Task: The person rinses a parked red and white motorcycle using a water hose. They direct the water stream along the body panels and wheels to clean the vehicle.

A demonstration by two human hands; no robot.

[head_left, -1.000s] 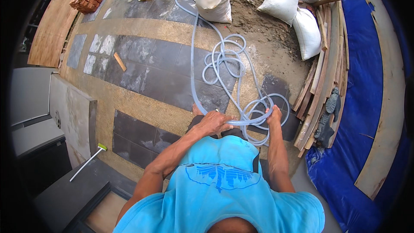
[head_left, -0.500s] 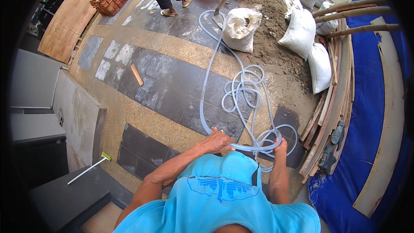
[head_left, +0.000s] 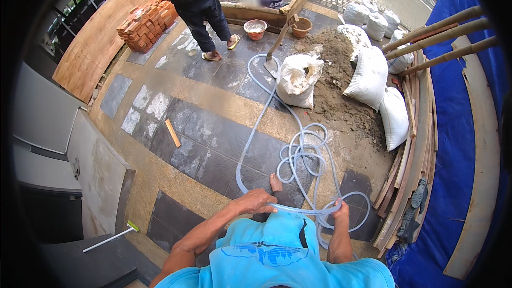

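Note:
A long, clear bluish plastic hose (head_left: 303, 209) runs in front of my body, with one stretch spanning between my two hands. My left hand (head_left: 257, 201) is closed round it near the middle, where the hose bends up and away toward the far side. Farther right, my right hand (head_left: 341, 210) grips the same hose beside its loose loops. Those loops lie tangled on the dark tiles and the sand-coloured strip. My bare foot (head_left: 275, 182) shows just beyond my left hand.
An open white sack (head_left: 296, 82) and a shovel (head_left: 272, 60) stand by a heap of wet sand (head_left: 341, 69). Full white sacks (head_left: 368, 74) and stacked planks (head_left: 408, 181) line the right. Another person (head_left: 197, 10) stands near the bricks (head_left: 146, 24). A wood strip (head_left: 173, 133) lies on the tiles.
My view has tilted up, showing more of the other person and the far end. My bare foot has come into view. Both hands still grip the hose.

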